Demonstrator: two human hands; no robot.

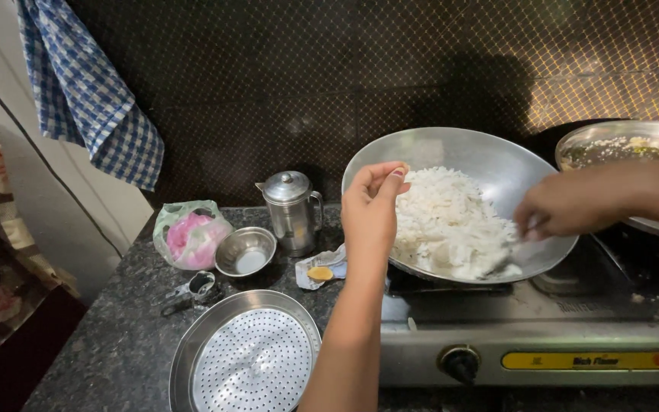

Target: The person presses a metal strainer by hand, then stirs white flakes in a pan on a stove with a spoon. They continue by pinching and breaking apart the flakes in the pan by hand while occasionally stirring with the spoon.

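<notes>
A wide steel wok (pixel 490 164) sits tilted on the stove (pixel 543 336) and holds a heap of white flaked rice (pixel 448 221). My left hand (pixel 371 210) grips the wok's near-left rim, thumb and fingers pinched over the edge. My right hand (pixel 566 204) reaches in from the right, blurred, fingers closed down at the rice near the wok's right side; whether it holds a utensil is unclear. A dark tip shows in the rice below that hand.
A second steel pan (pixel 627 145) with food stands at the back right. On the dark granite counter are a perforated steel plate (pixel 249 362), a small steel bowl (pixel 245 252), a lidded steel jug (pixel 291 210), a pink-filled plastic bag (pixel 191 233) and a torn wrapper (pixel 320 271). A blue checked cloth (pixel 85 84) hangs at left.
</notes>
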